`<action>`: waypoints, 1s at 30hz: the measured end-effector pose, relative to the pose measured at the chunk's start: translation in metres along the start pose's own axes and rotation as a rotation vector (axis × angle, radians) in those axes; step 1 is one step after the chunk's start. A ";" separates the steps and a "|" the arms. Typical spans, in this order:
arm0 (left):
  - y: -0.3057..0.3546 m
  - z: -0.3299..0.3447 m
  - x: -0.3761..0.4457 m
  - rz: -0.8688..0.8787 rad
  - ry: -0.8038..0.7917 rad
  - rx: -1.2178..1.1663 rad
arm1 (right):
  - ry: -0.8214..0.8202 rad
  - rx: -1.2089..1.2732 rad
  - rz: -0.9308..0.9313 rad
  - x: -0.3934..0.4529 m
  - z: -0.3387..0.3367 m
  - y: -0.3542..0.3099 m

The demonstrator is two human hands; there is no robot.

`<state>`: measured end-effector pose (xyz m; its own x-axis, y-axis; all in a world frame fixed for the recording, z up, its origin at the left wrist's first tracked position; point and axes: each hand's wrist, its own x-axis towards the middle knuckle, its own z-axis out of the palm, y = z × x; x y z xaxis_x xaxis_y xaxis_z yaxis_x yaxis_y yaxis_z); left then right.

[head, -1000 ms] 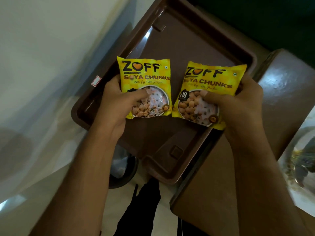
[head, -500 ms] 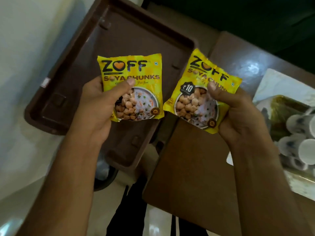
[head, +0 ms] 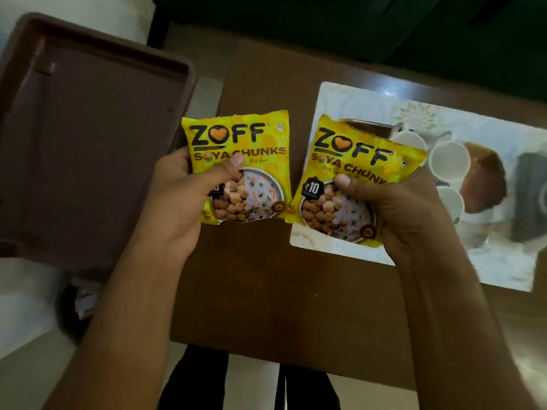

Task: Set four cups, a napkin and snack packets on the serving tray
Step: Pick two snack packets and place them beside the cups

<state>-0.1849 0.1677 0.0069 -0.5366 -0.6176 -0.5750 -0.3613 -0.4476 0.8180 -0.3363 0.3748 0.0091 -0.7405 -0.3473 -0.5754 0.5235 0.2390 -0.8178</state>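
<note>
My left hand grips a yellow Zoff soya chunks packet, thumb pressed on its front. My right hand grips a second yellow packet the same way. Both packets hang side by side above the brown table. The right packet overlaps the near left corner of a glossy white serving tray. White cups sit on that tray, just right of the packet; one is partly hidden behind it. An empty brown tray lies at the far left.
A dark grey object lies on the white tray at the right edge. Beyond the table is a dark green surface. Pale floor and my dark trouser legs show below the table's near edge.
Both hands have carried the packets rightward, off the brown tray and over the table. The view swung right, so the white tray and cups came fully into sight.
</note>
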 end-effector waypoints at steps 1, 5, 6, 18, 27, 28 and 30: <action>-0.001 0.013 -0.003 -0.003 -0.016 0.012 | 0.015 0.019 0.001 -0.001 -0.014 0.000; -0.005 0.058 -0.012 0.000 -0.058 0.041 | 0.057 0.048 -0.018 -0.003 -0.065 -0.004; -0.005 0.068 -0.013 0.006 -0.058 0.048 | 0.073 0.049 -0.033 -0.003 -0.078 -0.006; -0.010 0.145 -0.007 0.108 0.042 0.226 | 0.295 -0.160 -0.053 0.012 -0.220 -0.042; -0.022 0.149 0.010 0.107 0.158 0.307 | 0.340 -0.369 -0.017 0.047 -0.248 -0.026; -0.025 0.150 0.012 0.089 0.164 0.304 | 0.349 -0.391 -0.043 0.049 -0.245 -0.023; -0.032 0.152 0.018 0.047 0.176 0.303 | 0.338 -0.408 -0.060 0.053 -0.236 -0.019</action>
<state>-0.2989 0.2696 -0.0271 -0.4280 -0.7467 -0.5092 -0.5633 -0.2202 0.7964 -0.4845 0.5657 -0.0069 -0.8937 -0.0761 -0.4422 0.3195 0.5841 -0.7462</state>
